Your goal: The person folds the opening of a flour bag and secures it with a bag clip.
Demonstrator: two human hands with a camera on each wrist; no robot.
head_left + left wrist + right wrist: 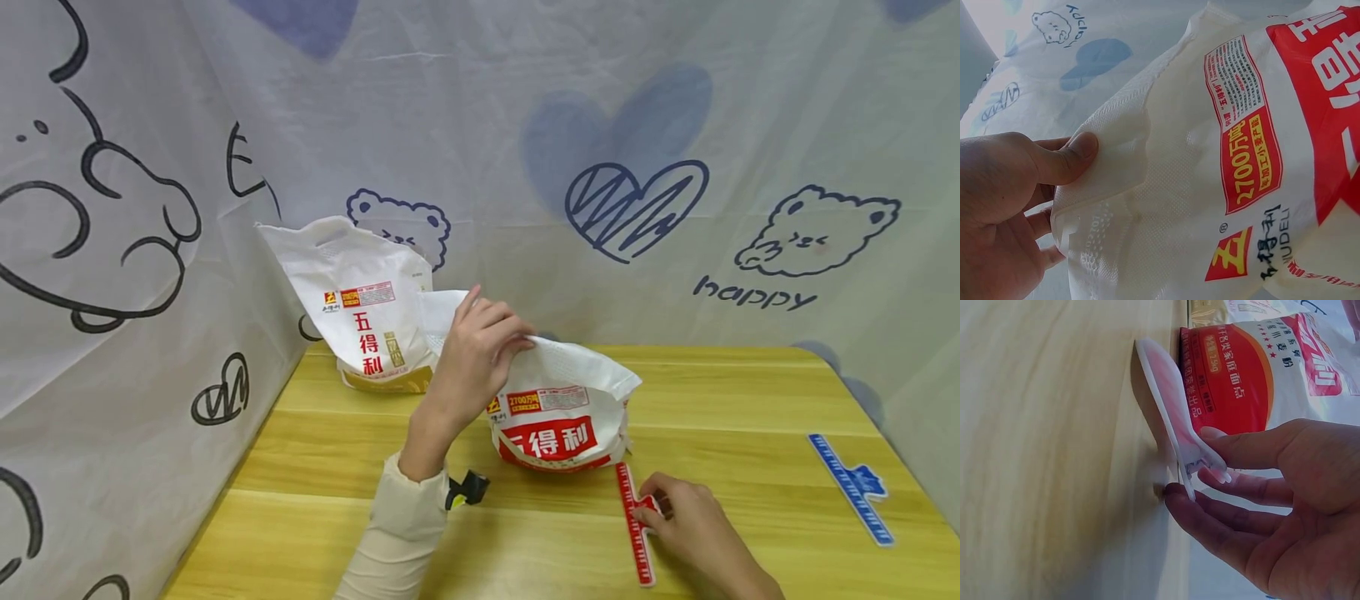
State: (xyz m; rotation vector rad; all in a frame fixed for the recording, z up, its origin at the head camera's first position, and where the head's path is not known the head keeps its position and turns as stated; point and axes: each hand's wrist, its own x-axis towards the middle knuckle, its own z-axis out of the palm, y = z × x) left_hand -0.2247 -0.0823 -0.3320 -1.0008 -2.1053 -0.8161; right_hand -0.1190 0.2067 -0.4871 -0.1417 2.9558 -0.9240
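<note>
A white and red flour bag [551, 437] stands on the table, its top edge folded over. My left hand [476, 354] pinches that folded edge at its left end; in the left wrist view the thumb [1082, 150] lies flat over the fold, with fingers behind it. In front of the bag, my right hand [693, 525] holds a red bag clip [641, 560] by its short handle, thumb on one side and fingers on the other. The right wrist view shows the clip [1169, 394] edge-on, close over the tabletop.
A second flour bag [375, 325], white with a gold base, stands at the back left by the wall sheet. On the right of the table [720, 408] lies a blue bag clip [846, 483]. Printed fabric [487, 150] hangs behind and along the left side.
</note>
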